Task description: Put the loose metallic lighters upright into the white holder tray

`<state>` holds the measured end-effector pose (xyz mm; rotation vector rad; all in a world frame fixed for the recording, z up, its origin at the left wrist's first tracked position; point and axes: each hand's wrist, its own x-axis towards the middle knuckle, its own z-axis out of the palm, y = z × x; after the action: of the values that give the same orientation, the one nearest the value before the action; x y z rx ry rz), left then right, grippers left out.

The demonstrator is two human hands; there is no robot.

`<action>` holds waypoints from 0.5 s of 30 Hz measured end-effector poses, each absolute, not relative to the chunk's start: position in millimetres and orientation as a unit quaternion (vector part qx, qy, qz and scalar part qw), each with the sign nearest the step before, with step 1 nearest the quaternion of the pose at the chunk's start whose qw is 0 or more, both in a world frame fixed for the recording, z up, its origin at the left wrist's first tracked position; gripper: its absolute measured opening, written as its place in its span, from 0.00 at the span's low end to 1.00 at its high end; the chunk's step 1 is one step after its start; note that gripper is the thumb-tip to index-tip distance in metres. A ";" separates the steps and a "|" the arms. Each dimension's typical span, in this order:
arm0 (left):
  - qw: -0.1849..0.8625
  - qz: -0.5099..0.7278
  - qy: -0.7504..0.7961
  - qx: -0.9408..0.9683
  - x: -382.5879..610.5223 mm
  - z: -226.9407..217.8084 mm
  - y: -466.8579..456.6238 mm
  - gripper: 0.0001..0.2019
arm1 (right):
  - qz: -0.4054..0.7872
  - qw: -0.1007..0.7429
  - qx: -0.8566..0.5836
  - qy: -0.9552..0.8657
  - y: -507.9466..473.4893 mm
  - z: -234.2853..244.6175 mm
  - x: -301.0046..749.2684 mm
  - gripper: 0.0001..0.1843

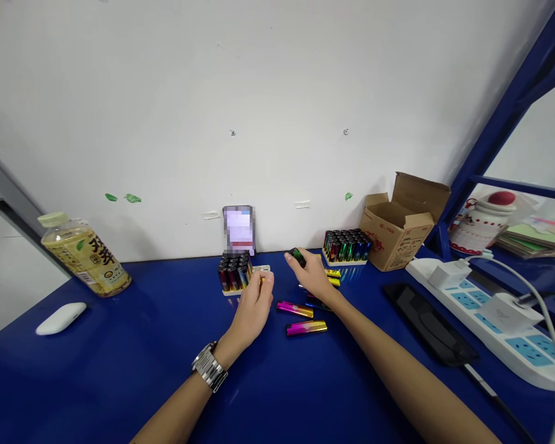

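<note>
My left hand (252, 305), wearing a metal watch (209, 367), is pinched closed at the right side of a partly filled white tray of lighters (235, 271). A sliver of yellow shows between its fingers, seemingly a lighter mostly hidden by them. My right hand (312, 271) is wrapped around a lighter (298, 256) with a black top and a green body, held above the blue table. Beneath and beside it lie several loose shiny lighters, among them a pink-and-gold lighter (306, 328) and another pink-and-gold lighter (296, 309).
Behind the left tray a phone (239, 229) leans on the wall. A full lighter tray (346, 246) and an open cardboard box (393, 237) stand at back right. A black phone (428, 324) and power strip (490, 314) lie right; a bottle (86, 256) and white case (61, 318) are left.
</note>
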<state>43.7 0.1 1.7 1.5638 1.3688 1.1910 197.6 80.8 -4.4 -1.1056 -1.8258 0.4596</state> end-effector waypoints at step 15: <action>0.410 0.573 0.442 0.556 47.7 7.6 3.0 0.15 | 0.420 0.504 -0.421 -0.627 85.3 -10.0 198.9 0.24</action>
<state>47.7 3.0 7.6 1.3994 1.1126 1.4429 198.9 85.3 -10.0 -1.0166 -1.5130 1.0135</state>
